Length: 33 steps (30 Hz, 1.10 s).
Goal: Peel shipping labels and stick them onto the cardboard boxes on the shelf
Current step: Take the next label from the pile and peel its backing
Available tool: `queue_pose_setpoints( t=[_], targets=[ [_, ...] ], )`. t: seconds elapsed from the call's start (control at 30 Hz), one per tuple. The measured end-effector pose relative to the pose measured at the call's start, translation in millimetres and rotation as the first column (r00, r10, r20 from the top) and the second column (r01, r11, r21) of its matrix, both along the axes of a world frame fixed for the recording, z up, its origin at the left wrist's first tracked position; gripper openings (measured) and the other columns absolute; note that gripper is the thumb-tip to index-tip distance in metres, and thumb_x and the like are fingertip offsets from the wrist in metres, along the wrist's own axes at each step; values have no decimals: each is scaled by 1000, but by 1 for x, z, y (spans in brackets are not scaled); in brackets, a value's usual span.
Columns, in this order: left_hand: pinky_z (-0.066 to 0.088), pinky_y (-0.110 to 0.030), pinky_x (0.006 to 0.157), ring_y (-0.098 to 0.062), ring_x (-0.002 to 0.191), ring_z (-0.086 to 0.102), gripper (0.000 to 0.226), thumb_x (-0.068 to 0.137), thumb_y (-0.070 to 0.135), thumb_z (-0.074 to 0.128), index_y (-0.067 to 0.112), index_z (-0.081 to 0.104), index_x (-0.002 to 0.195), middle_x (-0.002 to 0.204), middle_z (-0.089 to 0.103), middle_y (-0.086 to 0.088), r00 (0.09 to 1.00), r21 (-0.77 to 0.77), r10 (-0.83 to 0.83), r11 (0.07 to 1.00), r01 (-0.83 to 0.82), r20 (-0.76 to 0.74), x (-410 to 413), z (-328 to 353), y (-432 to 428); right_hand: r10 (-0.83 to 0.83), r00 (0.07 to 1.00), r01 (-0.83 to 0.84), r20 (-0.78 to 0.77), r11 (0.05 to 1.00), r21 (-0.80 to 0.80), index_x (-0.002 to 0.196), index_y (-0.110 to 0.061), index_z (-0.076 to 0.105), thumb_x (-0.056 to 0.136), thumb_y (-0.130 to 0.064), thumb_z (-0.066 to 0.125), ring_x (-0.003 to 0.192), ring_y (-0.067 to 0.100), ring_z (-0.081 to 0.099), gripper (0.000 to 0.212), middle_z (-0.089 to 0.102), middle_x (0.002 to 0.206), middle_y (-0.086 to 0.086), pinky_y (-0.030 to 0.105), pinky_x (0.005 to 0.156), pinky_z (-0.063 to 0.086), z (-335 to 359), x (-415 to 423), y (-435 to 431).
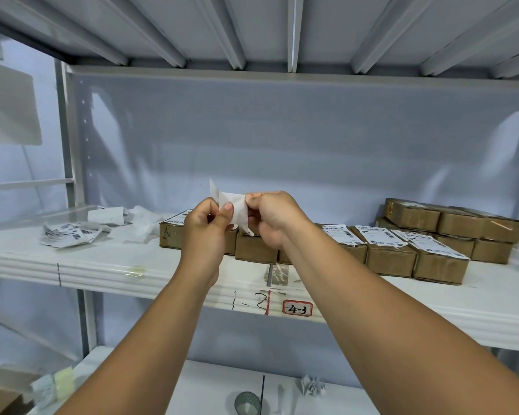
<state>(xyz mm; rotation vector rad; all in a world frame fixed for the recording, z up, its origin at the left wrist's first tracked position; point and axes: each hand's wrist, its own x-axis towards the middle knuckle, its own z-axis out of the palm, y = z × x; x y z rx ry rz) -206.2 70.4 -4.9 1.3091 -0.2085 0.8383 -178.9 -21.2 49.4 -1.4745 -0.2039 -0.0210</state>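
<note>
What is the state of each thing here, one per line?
left hand, pinches the label.
right hand, pinches the label.
label, held up, one layer lifting at its top left.
front boxes, closed, several labelled on top.
rear boxes, closed, stacked, no label seen.
loose labels, heaped on the shelf.

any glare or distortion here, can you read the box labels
Head view: wide-angle distortion bows the shelf edge; glare streaks cross the back panel; the held shipping label is washed out white; print on the box labels is too soft to read.
</note>
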Motion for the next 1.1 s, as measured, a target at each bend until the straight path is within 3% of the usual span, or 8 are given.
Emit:
queue_pose_setpoints(
  t=[0.17, 0.37, 0.5, 0.6, 0.7, 0.8, 0.97, 1.1],
  targets=[
    [37, -14, 55, -15, 60, 39, 39, 94, 6, 52, 12, 31, 61, 63, 35, -5, 1000, 36, 7, 999, -7, 6, -2, 0, 1, 37, 999, -36, -8, 996, 86, 72, -7, 53, 94, 3, 47, 61, 15, 49, 25, 54, 72, 7, 22, 52, 38, 3, -1, -5],
    [29, -29, 60, -19, 62, 35, 37, 87, 12, 60, 15, 34, 61, 62, 36, -5, 980, 110, 192, 976, -186, -48, -3, -5, 0, 78, 988, -72, 132, 996, -53, 76, -9, 59, 94, 0, 48, 71, 20, 60, 22, 62, 85, 9, 26, 67, 53, -5, 0, -10],
    [41, -33, 68, -17, 68, 52, 23, 84, 8, 61, 25, 47, 75, 73, 57, 3, 965, -7, 250, 968, -252, -81, -2, -6, 2, 255, 942, -223, 217, 962, -159, 99, -5, 66, 93, 9, 40, 74, 14, 61, 30, 63, 89, 3, 21, 67, 53, -8, -13, -9],
    [42, -33, 69, -19, 70, 54, 21, 84, 6, 57, 25, 53, 75, 71, 58, 4, 961, -30, 259, 964, -262, -95, -2, -5, 2, 306, 918, -265, 251, 947, -184, 111, 4, 64, 93, 6, 39, 77, 16, 60, 30, 63, 99, 13, 21, 69, 50, -8, -21, -3],
    [43, -34, 70, -20, 70, 53, 18, 86, 9, 56, 21, 54, 73, 70, 58, 1, 962, -42, 249, 966, -255, -111, 0, -5, 3, 234, 924, -184, 302, 965, -185, 103, 3, 67, 94, -9, 51, 75, 15, 62, 22, 67, 95, 19, 23, 71, 53, -9, -24, 2],
    [50, -44, 82, -20, 74, 56, 18, 91, 18, 54, 20, 57, 73, 73, 61, -1, 978, -46, 189, 980, -193, -91, 2, -6, 4, 169, 899, -54, 403, 959, -280, 89, -3, 68, 90, -17, 62, 58, -1, 58, 15, 64, 73, -2, 14, 60, 49, -9, -23, 4],
    [49, -49, 84, -21, 77, 58, 23, 94, 26, 53, 21, 60, 72, 78, 64, -3, 978, 11, 198, 980, -198, -59, 0, -6, 6, 93, 917, 47, 388, 940, -337, 88, -6, 70, 88, -25, 66, 77, 15, 62, 19, 68, 83, 4, 37, 78, 53, -8, -20, 5],
    [47, -39, 80, -23, 84, 59, 24, 92, 29, 52, 19, 63, 74, 95, 63, -10, 956, 133, 283, 953, -272, -76, 0, -6, 9, 98, 898, 120, 429, 884, -453, 76, -10, 69, 89, -41, 61, 57, 5, 50, 34, 61, 65, -4, 13, 53, 39, -10, -24, 3]
  ],
)
